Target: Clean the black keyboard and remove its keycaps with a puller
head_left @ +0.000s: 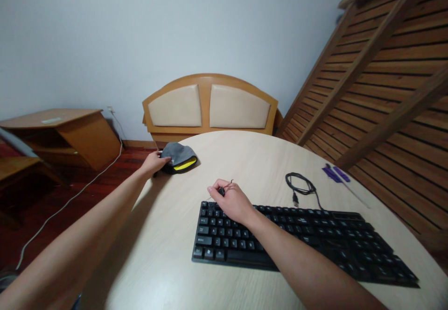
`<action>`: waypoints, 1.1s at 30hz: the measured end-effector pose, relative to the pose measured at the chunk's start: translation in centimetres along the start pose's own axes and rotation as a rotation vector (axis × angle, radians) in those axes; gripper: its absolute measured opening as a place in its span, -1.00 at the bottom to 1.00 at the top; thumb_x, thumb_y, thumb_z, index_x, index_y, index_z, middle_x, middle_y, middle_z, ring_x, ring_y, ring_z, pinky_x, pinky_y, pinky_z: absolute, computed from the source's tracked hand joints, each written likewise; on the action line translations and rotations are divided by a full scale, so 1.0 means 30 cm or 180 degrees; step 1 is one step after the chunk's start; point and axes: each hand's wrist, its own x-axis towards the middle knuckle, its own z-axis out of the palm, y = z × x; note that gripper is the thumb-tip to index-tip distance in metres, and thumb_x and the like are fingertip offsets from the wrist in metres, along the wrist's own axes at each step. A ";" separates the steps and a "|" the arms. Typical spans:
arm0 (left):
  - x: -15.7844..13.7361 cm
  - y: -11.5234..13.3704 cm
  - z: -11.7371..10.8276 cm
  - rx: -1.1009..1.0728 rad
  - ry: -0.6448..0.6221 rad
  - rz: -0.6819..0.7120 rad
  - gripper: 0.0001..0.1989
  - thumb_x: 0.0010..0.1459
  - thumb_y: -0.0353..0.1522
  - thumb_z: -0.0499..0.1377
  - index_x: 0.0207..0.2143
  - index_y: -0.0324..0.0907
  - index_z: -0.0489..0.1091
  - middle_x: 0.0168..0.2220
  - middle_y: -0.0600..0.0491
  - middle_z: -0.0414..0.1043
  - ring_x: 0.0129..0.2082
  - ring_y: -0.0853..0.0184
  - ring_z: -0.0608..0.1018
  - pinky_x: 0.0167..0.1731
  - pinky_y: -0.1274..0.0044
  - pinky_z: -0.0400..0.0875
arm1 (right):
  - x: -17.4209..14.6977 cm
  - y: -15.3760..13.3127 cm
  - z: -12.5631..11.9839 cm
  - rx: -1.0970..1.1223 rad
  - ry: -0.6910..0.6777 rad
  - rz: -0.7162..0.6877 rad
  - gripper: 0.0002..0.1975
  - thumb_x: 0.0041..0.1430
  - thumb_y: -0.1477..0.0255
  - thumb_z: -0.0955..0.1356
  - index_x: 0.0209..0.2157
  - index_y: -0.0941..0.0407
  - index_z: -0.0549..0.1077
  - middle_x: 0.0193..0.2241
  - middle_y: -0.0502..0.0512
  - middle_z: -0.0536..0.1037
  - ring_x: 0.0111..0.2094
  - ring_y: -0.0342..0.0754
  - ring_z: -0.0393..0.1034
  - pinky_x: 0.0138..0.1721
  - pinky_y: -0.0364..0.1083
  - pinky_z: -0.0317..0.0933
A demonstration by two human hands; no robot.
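Along the near right of the counter [241,156], the black keyboard [311,229] is lying with its long axis running left to right, under the right forearm. The right hand [233,202], nearer it, is curling over its far left corner, pinching a small dark piece [221,191]. Farther left, arm outstretched, the left hand [156,162] is gripping a grey-and-yellow cloth [179,153].

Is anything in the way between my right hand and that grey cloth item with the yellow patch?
Nothing visible: only pale tabletop shows between your right hand and the grey cloth item with the yellow patch. Your left hand touches its left side; the black plastic keyboard lies outside that gap.
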 end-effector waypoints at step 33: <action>-0.086 0.081 0.019 0.2028 -0.0592 0.1575 -0.49 0.31 -0.08 0.00 0.18 -0.09 0.41 -0.02 -0.09 0.59 -0.03 0.03 0.60 -0.03 0.33 0.44 | -0.003 0.002 -0.003 -0.0024 -0.0005 0.0009 -0.70 0.30 0.24 0.29 -0.49 0.05 0.37 -0.55 -0.08 0.43 -0.44 -0.10 0.34 -0.29 -0.12 0.18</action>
